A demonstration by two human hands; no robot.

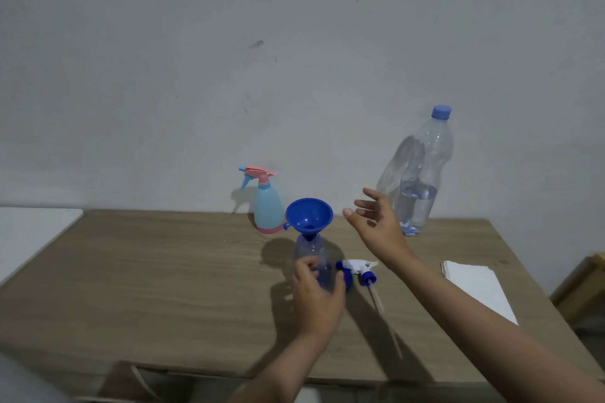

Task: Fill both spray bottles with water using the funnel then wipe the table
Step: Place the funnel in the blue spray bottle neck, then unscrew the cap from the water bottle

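At the far left edge a white surface point(32, 232) is cut off by the frame, so what it belongs to cannot be told. The wooden table point(147, 271) fills the lower half, its near edge partly lost in shadow.

Two spray bottles are in view. The light blue and pink spray bottle point(267, 203) stands upright at centre, near the wall, head screwed on. Just right of it and nearer the camera stands the clear blue spray bottle point(311, 252), headless, its lower part hidden behind the left hand point(316, 291), whose fingers wrap round the bottle. One blue funnel point(308, 216) sits in its neck.

Right of that bottle lies one detached white and blue spray head point(360, 270), its tube pointing toward the camera; its blue collar is partly hidden.

The right hand point(376, 222) hovers above the table, fingers spread apart, holding nothing. Behind it stands one capped water bottle point(422, 180), roughly a third full, base partly covered by the hand.

At lower right lies one folded white cloth point(474, 288).
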